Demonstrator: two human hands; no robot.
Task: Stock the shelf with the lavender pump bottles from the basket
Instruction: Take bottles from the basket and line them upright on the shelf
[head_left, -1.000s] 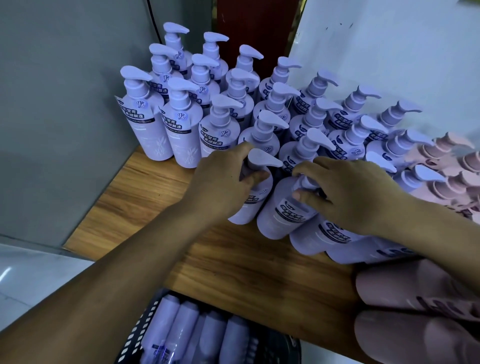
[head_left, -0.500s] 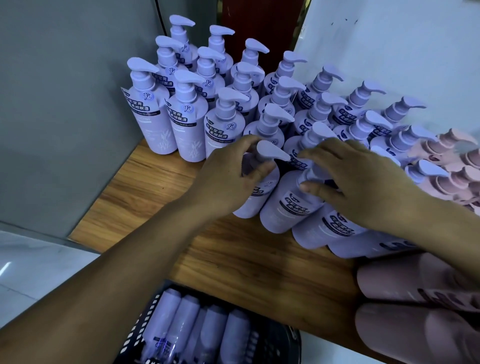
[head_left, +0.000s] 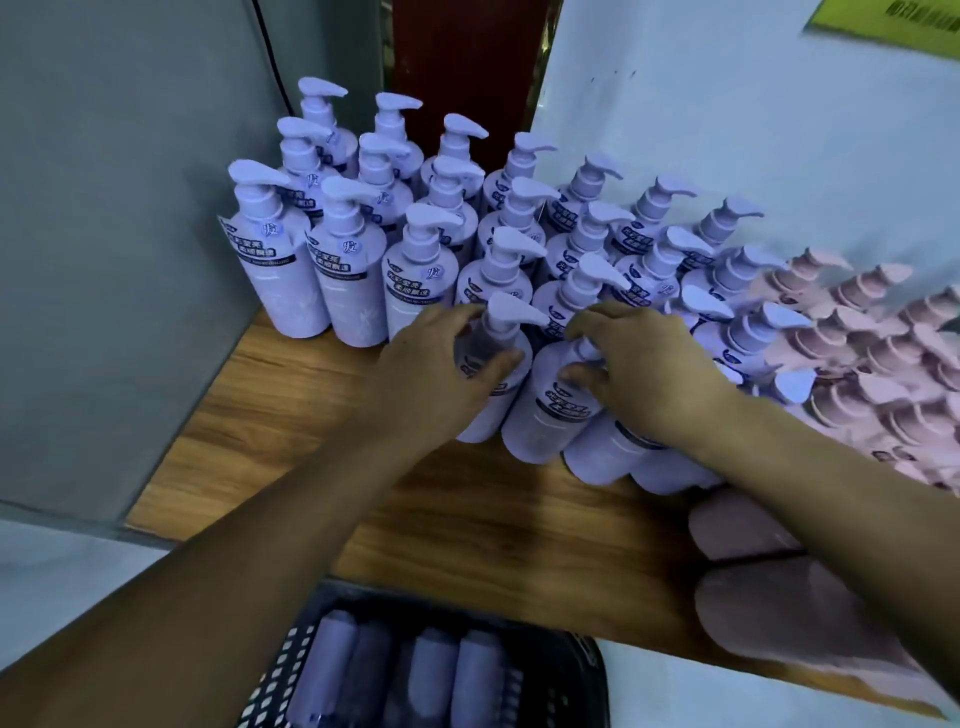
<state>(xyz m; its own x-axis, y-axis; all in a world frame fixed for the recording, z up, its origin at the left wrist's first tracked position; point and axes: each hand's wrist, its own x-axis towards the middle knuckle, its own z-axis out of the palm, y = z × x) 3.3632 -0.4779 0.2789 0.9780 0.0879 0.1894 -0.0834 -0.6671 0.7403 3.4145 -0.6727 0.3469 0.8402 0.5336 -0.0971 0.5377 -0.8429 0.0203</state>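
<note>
My right hand (head_left: 639, 374) covered the pump of the right-hand bottle (head_left: 545, 421), fingers pinching its neck, and my forearm hid most of the front bottles beside it. The basket (head_left: 571, 670) was cut off below; I made out only four lavender bottles in the basket (head_left: 426, 670). My left hand (head_left: 441, 374) curled thumb and fingers round the left-hand bottle (head_left: 501, 410), standing on the wooden shelf (head_left: 467, 519). More than twenty lavender bottles crowded there, too packed to count surely. Pink bottles (head_left: 857, 338) stood right; two pink shapes (head_left: 779, 613) were blurred
</note>
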